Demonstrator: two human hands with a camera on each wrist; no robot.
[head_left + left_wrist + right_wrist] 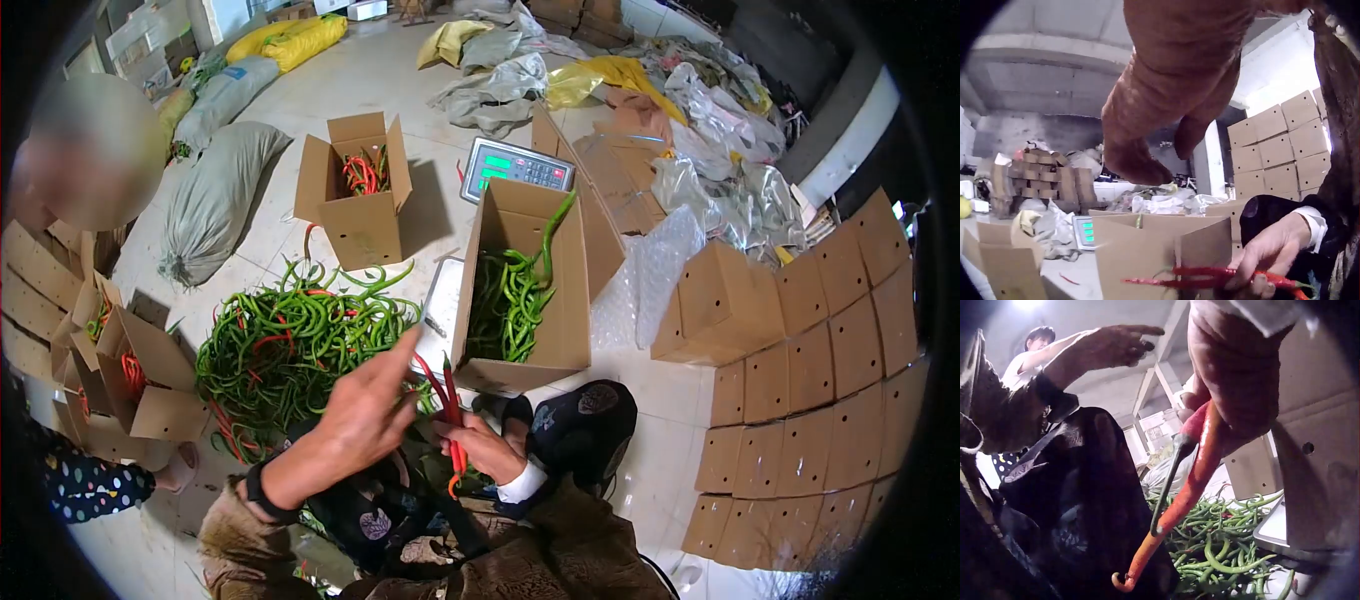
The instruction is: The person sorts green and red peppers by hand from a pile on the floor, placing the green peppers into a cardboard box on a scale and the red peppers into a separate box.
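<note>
Several red chili peppers (453,405) are gripped in the right hand (485,448), low in front of the body. In the right wrist view, an orange-red chili (1192,487) with a hooked tip hangs below that hand beside a green stem. The left hand (355,415) holds nothing; its index finger points forward and the others bend loosely. It hovers by the near right edge of a large heap of green chilies (290,345), mixed with some red ones. Ahead of the right hand, an open cardboard box (520,376) of green chilies (520,300) sits on a scale (438,305).
A smaller box (362,232) with red chilies stands beyond the heap. The scale's lit display (515,168) is behind the large box. Stacked cartons (785,400) line the right; filled sacks (222,200) lie at left. Another person (95,150) is at far left near more boxes (165,410).
</note>
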